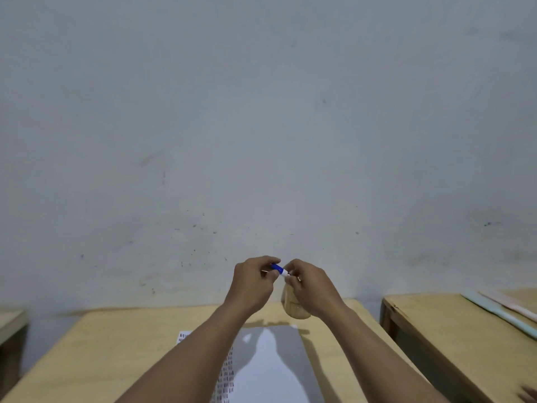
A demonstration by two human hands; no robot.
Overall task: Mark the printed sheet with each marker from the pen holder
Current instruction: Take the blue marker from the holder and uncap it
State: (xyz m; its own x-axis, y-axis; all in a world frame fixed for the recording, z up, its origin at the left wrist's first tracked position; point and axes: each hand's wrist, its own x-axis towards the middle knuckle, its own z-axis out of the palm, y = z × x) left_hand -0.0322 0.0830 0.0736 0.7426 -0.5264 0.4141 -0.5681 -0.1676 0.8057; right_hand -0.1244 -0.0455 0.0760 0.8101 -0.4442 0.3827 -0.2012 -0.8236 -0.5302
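Note:
Both hands are raised in front of the wall, above the far end of the table. My left hand (252, 283) pinches the blue cap end of a blue-and-white marker (279, 269). My right hand (309, 286) grips the marker's white body; most of it is hidden in the fingers. Whether the cap is on or off I cannot tell. A wooden pen holder (292, 308) stands just below my right hand, partly hidden by it. The printed sheet (270, 365) lies on the wooden table (116, 344) under my forearms, with rows of small marks along its left part.
A second wooden table (453, 344) stands to the right across a narrow gap, with a pale blue strip (499, 315) and a pink strip (511, 305) lying on it. Another table edge (11, 324) shows at far left. A grey wall (261, 112) fills the background.

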